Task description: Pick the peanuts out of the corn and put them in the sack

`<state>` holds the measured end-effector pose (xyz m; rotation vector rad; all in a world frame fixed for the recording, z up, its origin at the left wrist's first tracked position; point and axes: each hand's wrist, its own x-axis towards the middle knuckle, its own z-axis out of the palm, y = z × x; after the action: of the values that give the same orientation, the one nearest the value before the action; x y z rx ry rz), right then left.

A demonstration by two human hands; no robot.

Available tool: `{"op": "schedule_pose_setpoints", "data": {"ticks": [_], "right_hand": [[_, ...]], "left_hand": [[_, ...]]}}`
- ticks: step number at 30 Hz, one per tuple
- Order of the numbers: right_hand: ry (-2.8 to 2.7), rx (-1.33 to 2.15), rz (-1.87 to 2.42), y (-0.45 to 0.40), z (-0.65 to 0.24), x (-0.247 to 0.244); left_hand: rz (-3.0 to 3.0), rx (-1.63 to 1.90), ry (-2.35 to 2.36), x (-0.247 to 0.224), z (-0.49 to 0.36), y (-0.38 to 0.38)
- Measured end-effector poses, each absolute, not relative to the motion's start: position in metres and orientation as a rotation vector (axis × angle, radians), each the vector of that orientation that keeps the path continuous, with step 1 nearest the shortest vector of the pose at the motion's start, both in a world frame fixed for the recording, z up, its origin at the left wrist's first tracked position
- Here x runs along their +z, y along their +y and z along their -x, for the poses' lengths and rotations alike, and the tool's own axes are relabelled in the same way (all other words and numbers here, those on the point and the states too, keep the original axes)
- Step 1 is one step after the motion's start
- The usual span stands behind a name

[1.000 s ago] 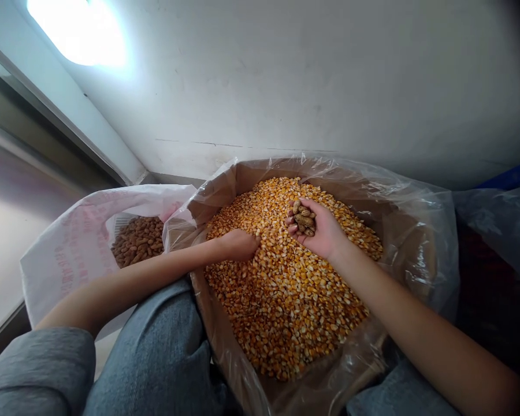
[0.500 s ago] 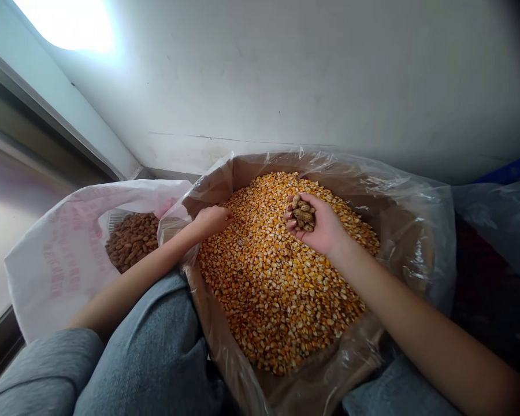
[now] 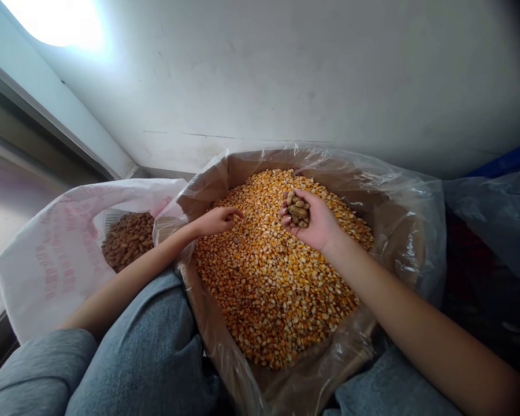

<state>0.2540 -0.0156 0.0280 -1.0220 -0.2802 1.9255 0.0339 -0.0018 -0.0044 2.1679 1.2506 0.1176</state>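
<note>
Yellow corn kernels fill a cardboard box lined with clear plastic. Over the kernels, my right hand is palm up, its fingers curled round several unshelled peanuts. My left hand hovers at the left part of the corn, palm down, with the index finger reaching forward and the other fingers bent; nothing shows in it. A white bag with pink print stands to the left, and brown peanuts lie in its opening.
Behind the box rises a pale wall. My knees in blue jeans press near the box's front. At the right are a clear plastic sheet and a blue edge. A bright light shines at the upper left.
My left hand has moved slightly right over the corn, and its index finger has stretched out from a closed hand. My right hand still holds the peanuts. The view has shifted slightly.
</note>
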Motion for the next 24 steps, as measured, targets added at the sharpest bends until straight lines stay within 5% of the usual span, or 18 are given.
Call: {"op": "schedule_pose_setpoints", "data": {"ticks": [24], "right_hand": [[-0.300, 1.921, 1.036, -0.015, -0.254, 0.026]], "left_hand": [[-2.423, -0.313, 1.085, -0.023, -0.031, 0.002]]}}
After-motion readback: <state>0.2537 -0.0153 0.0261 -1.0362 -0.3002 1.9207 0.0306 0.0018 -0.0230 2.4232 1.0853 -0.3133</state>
